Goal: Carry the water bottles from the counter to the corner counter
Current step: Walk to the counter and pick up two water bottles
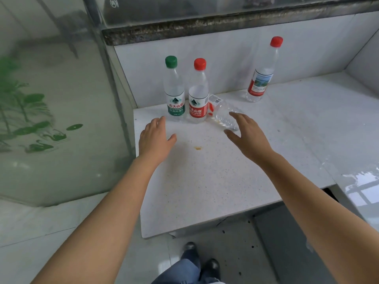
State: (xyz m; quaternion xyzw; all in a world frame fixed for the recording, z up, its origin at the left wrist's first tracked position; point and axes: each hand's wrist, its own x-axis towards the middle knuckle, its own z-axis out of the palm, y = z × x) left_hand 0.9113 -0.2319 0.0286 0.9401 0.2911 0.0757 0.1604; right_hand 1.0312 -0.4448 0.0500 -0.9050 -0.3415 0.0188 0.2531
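A green-capped water bottle and a red-capped one stand side by side at the back left of the white counter. A clear bottle lies on its side just right of them. Another red-capped bottle stands upright farther right by the wall. My left hand hovers open just in front of the green-capped bottle, not touching it. My right hand is open over the base of the lying bottle, fingers spread, holding nothing.
A glass panel with green plant print rises left of the counter. A dark stone ledge runs above the white back wall. A small orange stain marks the counter. My shoes show on the tiled floor below.
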